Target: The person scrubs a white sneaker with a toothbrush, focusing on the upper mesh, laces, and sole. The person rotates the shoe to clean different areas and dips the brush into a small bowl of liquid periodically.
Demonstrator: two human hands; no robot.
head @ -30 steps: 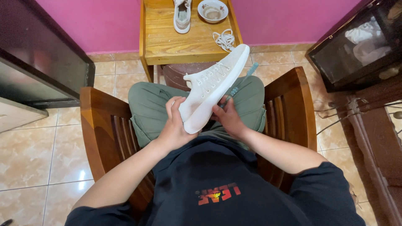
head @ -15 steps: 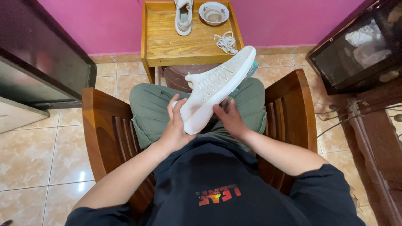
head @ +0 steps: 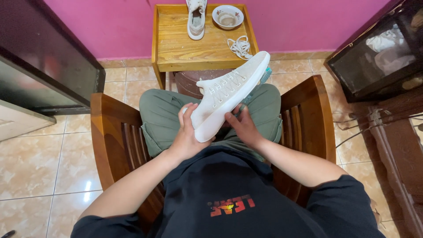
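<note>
The white sneaker (head: 227, 94) serves as the landmark: it lies across the person's lap, above the green trousers (head: 163, 119), with one rounded end toward the body and the other pointing away and up toward the table, tilted so that its upper and lace eyelets face the camera. Nearest the viewer, the left hand (head: 187, 134) cups that near end from the left side and below, fingers curled closed around it and two fingertips showing over its edge, a grip that seems meant to steady the shoe and keep the eyelets turned upward. Just right of the near end, the right hand (head: 243, 125) presses against the sole edge, its fingers bent and partly tucked under the shoe; whether they pinch anything besides the sneaker cannot be told. The wooden armchair (head: 112, 132) flanks the shoe on both sides, its arms leaving the lap as a working surface. Beyond the far tip of the sneaker stands a small wooden table (head: 185, 48), and on it, closest to that tip, a loose white shoelace (head: 240, 46) lies bundled, within reach. Farther still sit a small bowl (head: 228, 16) and a second sneaker (head: 196, 17), by the pink wall (head: 110, 26).
</note>
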